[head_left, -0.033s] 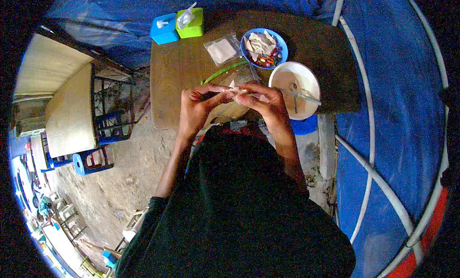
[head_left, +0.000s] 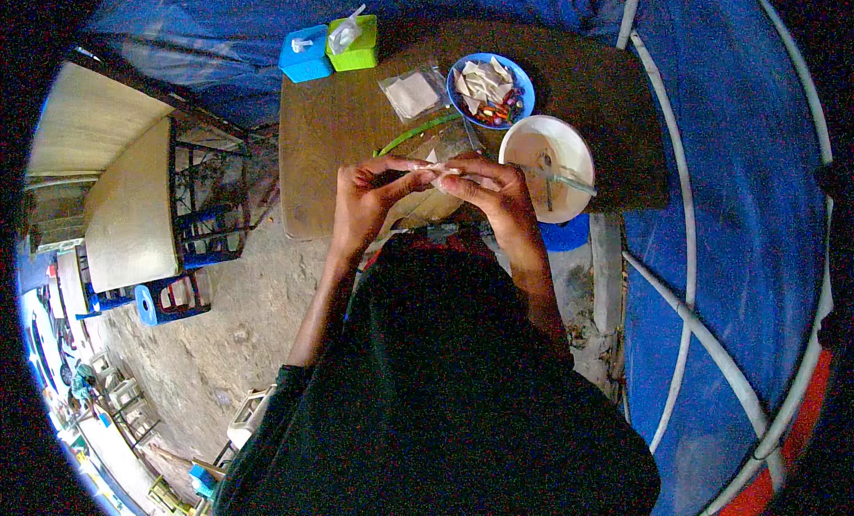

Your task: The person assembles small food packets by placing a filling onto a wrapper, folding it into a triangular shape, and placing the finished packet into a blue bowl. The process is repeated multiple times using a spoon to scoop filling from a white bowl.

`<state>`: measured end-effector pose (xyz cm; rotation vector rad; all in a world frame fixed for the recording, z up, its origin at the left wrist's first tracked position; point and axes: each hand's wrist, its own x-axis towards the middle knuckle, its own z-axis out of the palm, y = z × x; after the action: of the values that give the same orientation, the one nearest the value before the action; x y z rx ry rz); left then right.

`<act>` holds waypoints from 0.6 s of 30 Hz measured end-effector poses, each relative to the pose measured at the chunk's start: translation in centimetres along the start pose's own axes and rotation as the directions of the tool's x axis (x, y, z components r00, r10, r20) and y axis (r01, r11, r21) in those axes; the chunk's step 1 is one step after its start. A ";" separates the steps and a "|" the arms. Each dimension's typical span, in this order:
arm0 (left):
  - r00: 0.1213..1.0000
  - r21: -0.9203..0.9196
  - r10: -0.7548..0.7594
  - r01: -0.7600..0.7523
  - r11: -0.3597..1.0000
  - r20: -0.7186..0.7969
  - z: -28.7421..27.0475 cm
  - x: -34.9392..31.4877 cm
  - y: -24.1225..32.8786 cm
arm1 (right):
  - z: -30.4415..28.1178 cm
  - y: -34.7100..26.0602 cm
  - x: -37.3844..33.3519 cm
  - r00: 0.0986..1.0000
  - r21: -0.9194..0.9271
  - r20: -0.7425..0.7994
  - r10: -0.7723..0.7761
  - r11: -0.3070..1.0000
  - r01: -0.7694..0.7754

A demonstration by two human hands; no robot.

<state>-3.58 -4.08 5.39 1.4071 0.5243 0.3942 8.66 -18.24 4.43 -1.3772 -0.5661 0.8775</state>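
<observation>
Together, left hand (head_left: 363,185) and right hand (head_left: 500,185) pinch a pale sheet (head_left: 435,168), any print on the packet (head_left: 414,94) too blurred to read.

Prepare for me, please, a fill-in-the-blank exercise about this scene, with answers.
1. The left hand and right hand hold a pale piece above the brown ____.
2. The white bowl stands to the ____ of both hands.
3. The box beside the blue box is ____.
4. The bowl holding red and white bits is ____.

Answers: table; right; green; blue.
</observation>
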 end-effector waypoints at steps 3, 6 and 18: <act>0.999 -0.061 -0.029 0.028 0.998 -0.016 0.6 -0.2 0.1 | 0.2 0.4 -0.3 0.997 0.046 -0.080 0.003 0.999 0.001; 0.998 -0.014 -0.057 0.057 0.998 -0.019 1.3 -0.1 -0.3 | 0.9 1.0 -0.1 0.980 0.161 -0.194 -0.036 0.985 0.068; 0.995 0.118 0.102 -0.103 0.988 0.010 0.5 0.2 -1.8 | 1.3 1.6 0.1 0.981 0.263 -0.193 0.031 0.964 0.021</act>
<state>-3.20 -4.67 3.61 1.5536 0.4796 0.4486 7.40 -17.45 2.99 -1.2038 -0.2822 0.7802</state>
